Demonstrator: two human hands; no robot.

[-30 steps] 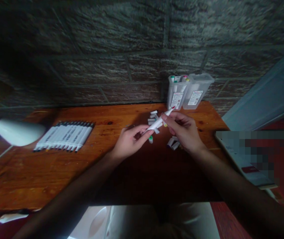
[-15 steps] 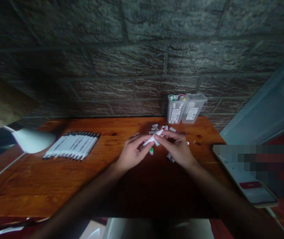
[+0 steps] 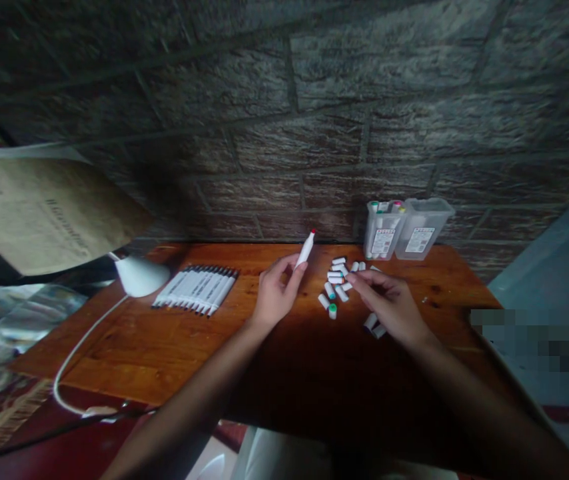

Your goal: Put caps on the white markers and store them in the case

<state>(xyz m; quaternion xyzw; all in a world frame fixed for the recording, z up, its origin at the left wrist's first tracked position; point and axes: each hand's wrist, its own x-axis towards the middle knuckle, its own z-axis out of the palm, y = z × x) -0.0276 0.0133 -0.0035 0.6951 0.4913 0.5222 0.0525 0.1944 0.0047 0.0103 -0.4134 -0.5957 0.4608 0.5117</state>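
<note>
Upright and slightly tilted, a white marker (image 3: 306, 249) with a red tip is pinched in my left hand (image 3: 277, 290). Its lower end is hidden by the fingers. To the right lies a loose pile of white marker caps (image 3: 341, 293), some with green or blue ends. My right hand (image 3: 389, 303) reaches over the pile's right side, its thumb and forefinger closed on a small white marker cap (image 3: 344, 271). Below that hand, more white pieces (image 3: 374, 327) lie in shadow on the wooden table (image 3: 204, 353).
A neat row of white markers (image 3: 197, 289) lies on the left beside a white lamp base (image 3: 142, 277) with a cable. Two clear plastic boxes stand at the back: one box (image 3: 382, 233) with markers, another box (image 3: 422, 230) beside it. A stone wall (image 3: 244, 153) rises behind.
My hands have separated. The left one now holds the marker by itself, with its red tip up, while the right has moved to the caps. The view has shifted left.
</note>
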